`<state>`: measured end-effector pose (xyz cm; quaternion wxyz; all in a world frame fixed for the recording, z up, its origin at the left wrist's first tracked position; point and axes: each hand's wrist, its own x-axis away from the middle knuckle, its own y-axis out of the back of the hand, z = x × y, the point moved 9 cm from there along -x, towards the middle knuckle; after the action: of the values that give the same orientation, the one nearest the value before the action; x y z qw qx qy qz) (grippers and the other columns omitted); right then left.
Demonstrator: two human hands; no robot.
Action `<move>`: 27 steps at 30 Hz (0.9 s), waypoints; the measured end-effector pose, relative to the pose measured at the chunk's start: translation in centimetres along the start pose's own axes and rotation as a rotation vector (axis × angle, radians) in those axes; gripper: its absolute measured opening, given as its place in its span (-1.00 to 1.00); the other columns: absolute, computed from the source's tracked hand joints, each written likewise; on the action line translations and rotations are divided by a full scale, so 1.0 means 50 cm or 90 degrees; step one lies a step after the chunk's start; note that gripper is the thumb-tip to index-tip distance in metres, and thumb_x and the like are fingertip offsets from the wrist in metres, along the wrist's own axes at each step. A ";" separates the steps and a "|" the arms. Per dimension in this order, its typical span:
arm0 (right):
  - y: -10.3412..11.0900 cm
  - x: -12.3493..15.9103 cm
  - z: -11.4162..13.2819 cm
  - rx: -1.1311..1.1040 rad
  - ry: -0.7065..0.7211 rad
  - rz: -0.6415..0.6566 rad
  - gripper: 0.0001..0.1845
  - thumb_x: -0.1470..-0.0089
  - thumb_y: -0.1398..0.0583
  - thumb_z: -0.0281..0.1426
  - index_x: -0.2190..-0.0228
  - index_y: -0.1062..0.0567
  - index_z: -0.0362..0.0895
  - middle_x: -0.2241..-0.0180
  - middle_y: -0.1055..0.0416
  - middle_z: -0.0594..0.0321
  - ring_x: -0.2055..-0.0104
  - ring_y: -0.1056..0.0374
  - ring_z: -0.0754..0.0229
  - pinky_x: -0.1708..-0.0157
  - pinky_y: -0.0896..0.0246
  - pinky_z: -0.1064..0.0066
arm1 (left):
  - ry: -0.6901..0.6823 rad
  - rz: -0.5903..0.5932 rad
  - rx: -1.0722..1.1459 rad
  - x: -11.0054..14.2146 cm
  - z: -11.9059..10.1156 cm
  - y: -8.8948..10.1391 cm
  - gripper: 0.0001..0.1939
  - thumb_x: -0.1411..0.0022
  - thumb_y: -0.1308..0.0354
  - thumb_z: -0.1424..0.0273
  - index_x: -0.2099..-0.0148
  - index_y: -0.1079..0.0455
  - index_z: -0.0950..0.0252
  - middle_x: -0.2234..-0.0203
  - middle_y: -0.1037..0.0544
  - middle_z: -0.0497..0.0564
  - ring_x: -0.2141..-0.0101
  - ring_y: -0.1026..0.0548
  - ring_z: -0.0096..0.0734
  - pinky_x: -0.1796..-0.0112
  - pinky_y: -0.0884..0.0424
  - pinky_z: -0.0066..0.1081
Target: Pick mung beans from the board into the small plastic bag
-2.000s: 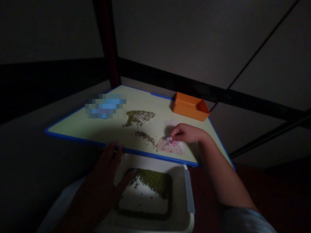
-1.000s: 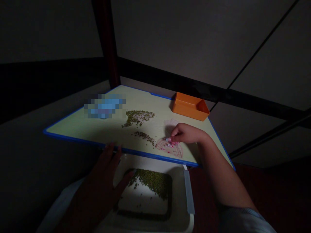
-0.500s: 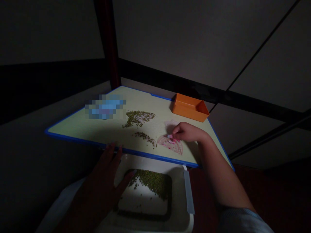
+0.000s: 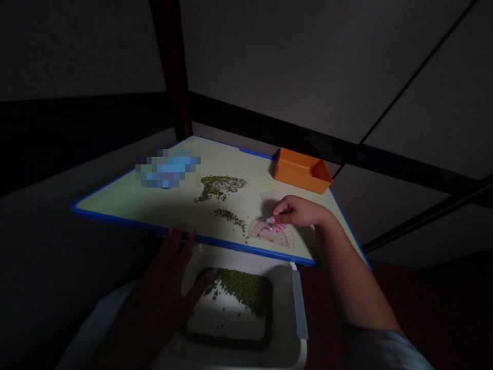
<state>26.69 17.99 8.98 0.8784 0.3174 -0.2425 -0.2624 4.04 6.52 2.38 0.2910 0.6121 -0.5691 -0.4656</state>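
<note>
My right hand [image 4: 295, 210] is closed with its fingertips pinched on a clear pink protractor [image 4: 274, 235], whose curved edge points towards me on the tabletop [image 4: 169, 203]. Left of the protractor lies a thin trail of small green beans [image 4: 230, 217]. A larger patch of beans [image 4: 219, 186] is spread farther back. My left hand [image 4: 165, 277] is in shadow, fingers apart, at the table's blue near edge. Its thumb reaches over a white plastic bin [image 4: 284, 308] that holds a heap of green beans [image 4: 246, 288].
An orange open box [image 4: 302, 177] stands at the table's back right. A blurred-out blue item [image 4: 169, 168] lies at the back left. A dark red post [image 4: 171, 67] and pale wall panels [image 4: 269, 61] rise behind the table.
The protractor has turned slightly and lies a little flatter, its lower edge shifted right. My right hand has barely moved; the left hand stays where it was.
</note>
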 end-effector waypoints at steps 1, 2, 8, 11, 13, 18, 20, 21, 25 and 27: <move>-0.001 0.001 -0.001 -0.002 -0.001 0.005 -0.65 -0.09 -0.15 -0.20 0.52 -0.49 -0.23 0.61 -0.19 0.38 0.52 -0.01 0.36 0.47 0.05 0.45 | -0.002 -0.003 -0.001 0.000 0.000 0.000 -0.16 -0.23 0.15 -0.10 -0.37 0.04 0.34 -0.41 0.11 0.21 -0.37 0.11 -0.03 -0.26 -0.05 0.02; -0.003 0.001 -0.002 -0.003 -0.004 0.011 -0.65 -0.08 -0.16 -0.21 0.52 -0.50 -0.23 0.61 -0.19 0.38 0.52 -0.02 0.36 0.46 0.04 0.45 | -0.005 -0.009 -0.002 0.001 -0.001 0.001 -0.16 -0.23 0.14 -0.09 -0.37 0.05 0.33 -0.41 0.11 0.21 -0.37 0.11 -0.03 -0.26 -0.05 0.02; -0.007 -0.003 -0.005 0.022 -0.027 0.012 -0.65 -0.07 -0.16 -0.20 0.50 -0.53 -0.25 0.62 -0.20 0.37 0.52 -0.04 0.35 0.45 0.02 0.45 | -0.021 -0.023 -0.013 0.002 -0.002 0.001 -0.18 -0.24 0.14 -0.08 -0.36 0.02 0.35 -0.40 0.07 0.23 -0.36 0.08 -0.03 -0.26 -0.06 0.02; -0.003 -0.003 -0.005 0.035 -0.036 0.002 -0.65 -0.08 -0.16 -0.21 0.52 -0.52 -0.24 0.63 -0.18 0.39 0.53 -0.02 0.35 0.46 0.06 0.45 | -0.024 -0.027 -0.016 0.003 -0.003 0.002 -0.18 -0.23 0.13 -0.07 -0.36 0.02 0.36 -0.39 0.07 0.24 -0.36 0.07 -0.01 -0.25 -0.07 0.02; 0.004 -0.003 -0.005 0.042 -0.043 -0.018 -0.65 -0.08 -0.16 -0.22 0.55 -0.50 -0.23 0.64 -0.16 0.39 0.53 0.00 0.36 0.47 0.08 0.45 | -0.027 -0.030 -0.018 0.003 -0.003 0.003 -0.18 -0.23 0.12 -0.07 -0.36 0.01 0.35 -0.39 0.05 0.24 -0.36 0.06 0.00 -0.25 -0.07 0.02; -0.001 -0.008 -0.002 0.037 -0.025 -0.025 -0.64 -0.11 -0.15 -0.22 0.55 -0.48 -0.22 0.64 -0.17 0.40 0.53 0.01 0.36 0.47 0.06 0.45 | -0.034 -0.038 -0.025 0.004 -0.002 0.003 -0.18 -0.23 0.13 -0.10 -0.36 0.00 0.34 -0.39 0.04 0.25 -0.36 0.05 -0.01 -0.24 -0.09 0.02; -0.008 -0.011 -0.003 0.029 -0.017 -0.013 -0.64 -0.11 -0.14 -0.20 0.53 -0.49 -0.23 0.63 -0.17 0.39 0.53 0.00 0.36 0.47 0.06 0.46 | -0.038 -0.045 -0.024 0.004 -0.002 0.003 -0.17 -0.23 0.14 -0.10 -0.36 0.01 0.33 -0.39 0.05 0.24 -0.36 0.05 -0.02 -0.25 -0.08 0.01; -0.011 -0.012 -0.003 0.027 -0.014 -0.009 -0.63 -0.11 -0.14 -0.20 0.52 -0.49 -0.23 0.63 -0.18 0.39 0.53 -0.01 0.36 0.47 0.05 0.46 | -0.036 -0.047 -0.022 0.004 -0.001 0.002 -0.18 -0.23 0.14 -0.10 -0.36 0.02 0.32 -0.39 0.04 0.23 -0.36 0.05 -0.03 -0.25 -0.08 0.01; -0.013 -0.010 0.002 0.022 0.000 -0.004 -0.64 -0.12 -0.14 -0.21 0.53 -0.47 -0.23 0.63 -0.16 0.40 0.54 0.00 0.37 0.48 0.07 0.47 | -0.030 -0.042 -0.017 0.004 0.003 -0.004 -0.17 -0.22 0.14 -0.11 -0.37 0.04 0.29 -0.40 0.07 0.22 -0.36 0.08 -0.02 -0.25 -0.08 0.03; -0.009 -0.007 0.006 0.014 0.006 -0.011 -0.64 -0.12 -0.14 -0.22 0.56 -0.45 -0.22 0.64 -0.13 0.41 0.54 0.03 0.37 0.49 0.09 0.47 | -0.027 -0.039 -0.020 0.004 0.003 -0.003 -0.18 -0.23 0.14 -0.10 -0.37 0.04 0.29 -0.40 0.07 0.22 -0.36 0.09 -0.04 -0.25 -0.06 0.02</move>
<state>26.10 17.80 8.80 0.8737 0.3305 -0.2384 -0.2659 3.98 6.39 2.16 0.2739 0.6143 -0.5491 -0.4960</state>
